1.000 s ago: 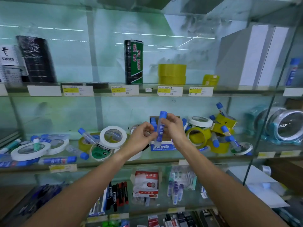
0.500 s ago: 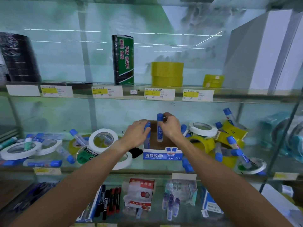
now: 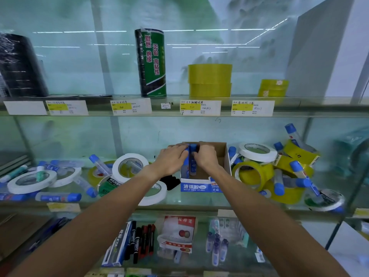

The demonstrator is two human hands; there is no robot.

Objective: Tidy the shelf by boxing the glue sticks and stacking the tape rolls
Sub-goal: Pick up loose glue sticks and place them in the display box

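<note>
On the middle glass shelf (image 3: 179, 204) stands an open cardboard box with a blue front panel (image 3: 196, 185), printed "液体胶" and "WATER GLUE". Inside it, against the left wall, two blue-capped clear glue sticks (image 3: 192, 160) stand upright, long axes vertical, caps at twelve o'clock. The left hand (image 3: 172, 158) curls its fingers round them from nine o'clock; the right hand (image 3: 205, 157) pinches them from three o'clock. Loose glue sticks and tape rolls lie at nine and three o'clock of the box: a white paper tape roll (image 3: 129, 166) leaning to the left, a yellow transparent tape roll (image 3: 250, 174) tilted on edge to the right. On the upper shelf a tall green-and-black wrapped tape stack (image 3: 151, 62) reads "阻燃 绝缘 无铅 高粘性", with yellow-marked price labels (image 3: 200, 107) along the edge. Behind is a pale green glass back wall (image 3: 79, 66) with strip-light reflections.
</note>
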